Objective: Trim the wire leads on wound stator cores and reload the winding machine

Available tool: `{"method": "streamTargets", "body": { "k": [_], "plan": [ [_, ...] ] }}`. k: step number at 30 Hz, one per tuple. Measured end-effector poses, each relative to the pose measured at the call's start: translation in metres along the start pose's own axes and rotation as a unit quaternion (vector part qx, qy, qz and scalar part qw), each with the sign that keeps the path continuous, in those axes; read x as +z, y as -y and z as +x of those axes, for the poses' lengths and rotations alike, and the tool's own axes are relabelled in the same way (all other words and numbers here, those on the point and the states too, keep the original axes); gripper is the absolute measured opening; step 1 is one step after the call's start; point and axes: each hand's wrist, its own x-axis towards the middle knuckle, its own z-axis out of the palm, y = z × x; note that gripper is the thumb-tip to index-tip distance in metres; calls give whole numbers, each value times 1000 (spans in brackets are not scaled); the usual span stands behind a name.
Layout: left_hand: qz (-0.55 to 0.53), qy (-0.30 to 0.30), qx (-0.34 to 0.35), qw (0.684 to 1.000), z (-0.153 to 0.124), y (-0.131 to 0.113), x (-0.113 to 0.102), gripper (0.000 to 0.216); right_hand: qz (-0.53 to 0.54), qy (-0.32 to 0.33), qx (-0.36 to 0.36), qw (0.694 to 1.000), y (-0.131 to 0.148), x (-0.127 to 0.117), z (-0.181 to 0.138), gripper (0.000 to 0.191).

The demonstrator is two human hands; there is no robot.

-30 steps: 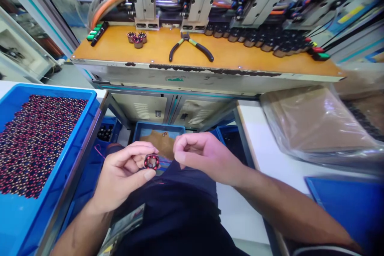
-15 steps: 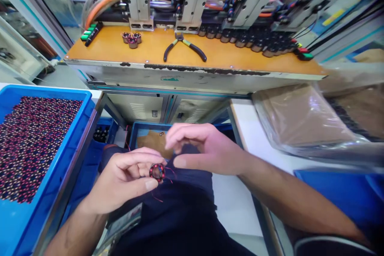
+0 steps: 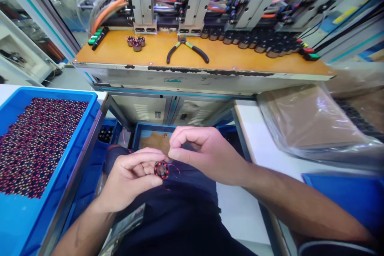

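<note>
My left hand [image 3: 130, 178] pinches a small round wound coil [image 3: 161, 169] with red wire between thumb and fingers, over my lap. My right hand [image 3: 204, 153] is just to its right, thumb and forefinger pressed together close above the coil, on one of the thin red wire ends [image 3: 174, 166] that stick out from it. Both hands sit in front of a small blue bin [image 3: 150, 134] under the bench.
A large blue tray [image 3: 18, 216] full of similar red coils lies at my left. An orange bench top [image 3: 240, 58] ahead holds pliers [image 3: 187, 47], three coils [image 3: 136, 42] and a row of dark parts [image 3: 255, 42] under a machine. Plastic-wrapped brown sheets [image 3: 312, 120] lie right.
My right hand went from loosely spread fingers to a pinch beside the coil. The left hand has kept hold of the coil and shifted slightly.
</note>
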Motion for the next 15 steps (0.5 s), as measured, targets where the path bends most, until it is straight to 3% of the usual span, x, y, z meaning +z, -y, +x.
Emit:
{"method": "streamTargets", "body": {
  "k": [5, 7, 11, 15],
  "plan": [
    [19, 17, 27, 999, 1, 2, 0, 34, 83, 31, 147, 985, 11, -2, -9, 13],
    [24, 25, 24, 999, 1, 2, 1, 33, 95, 53, 171, 979, 16, -3, -9, 12],
    [17, 29, 8, 999, 2, 2, 3, 34, 27, 84, 168, 982, 23, -4, -7, 5],
    [-16, 37, 11, 999, 3, 3, 5, 31, -45, 100, 118, 987, 24, -4, -9, 13]
  ]
}}
